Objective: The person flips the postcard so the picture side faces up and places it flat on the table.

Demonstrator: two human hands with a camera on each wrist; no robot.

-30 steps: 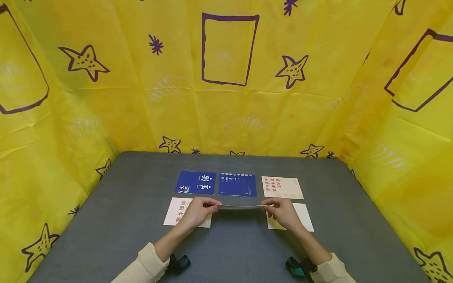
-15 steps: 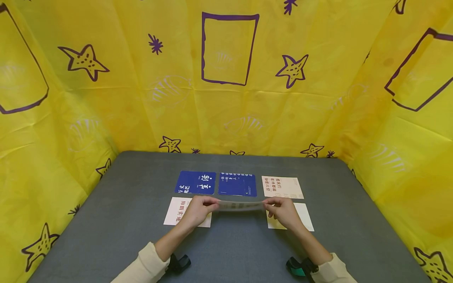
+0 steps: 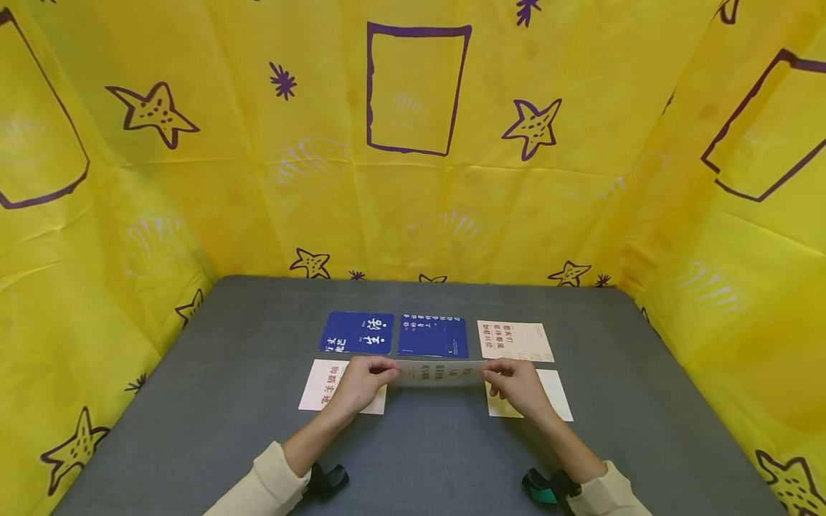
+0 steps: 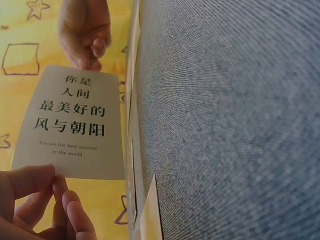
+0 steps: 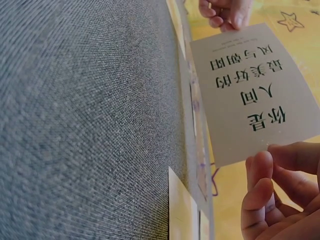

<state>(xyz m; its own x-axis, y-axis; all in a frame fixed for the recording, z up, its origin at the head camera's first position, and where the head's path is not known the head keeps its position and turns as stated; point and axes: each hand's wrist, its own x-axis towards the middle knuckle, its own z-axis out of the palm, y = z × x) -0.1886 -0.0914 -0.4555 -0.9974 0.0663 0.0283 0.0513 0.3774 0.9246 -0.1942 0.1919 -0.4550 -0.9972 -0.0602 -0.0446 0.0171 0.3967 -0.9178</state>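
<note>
A pale card (image 3: 442, 373) with dark Chinese characters and two small English lines is held above the table between both hands. My left hand (image 3: 358, 385) pinches its left end between thumb and fingers. At the opposite end, my right hand (image 3: 518, 385) pinches the card the same way. In the left wrist view the printed face of the card (image 4: 72, 122) shows whole, text upright; the right wrist view shows that card (image 5: 250, 95) upside down. Below the left hand lies a white card with red characters (image 3: 316, 387), partly covered. Another pale card (image 3: 555, 394) lies partly under the right hand.
Across the grey table (image 3: 426, 459), behind the hands, lie a blue card (image 3: 355, 333), a second blue card (image 3: 432, 338) and a cream card with red characters (image 3: 515, 341). A yellow patterned curtain (image 3: 413, 193) encloses the back and sides.
The held card has tilted from nearly edge-on, so its printed face now shows in the head view. Both hands stay almost in place; the cards on the table have not moved.
</note>
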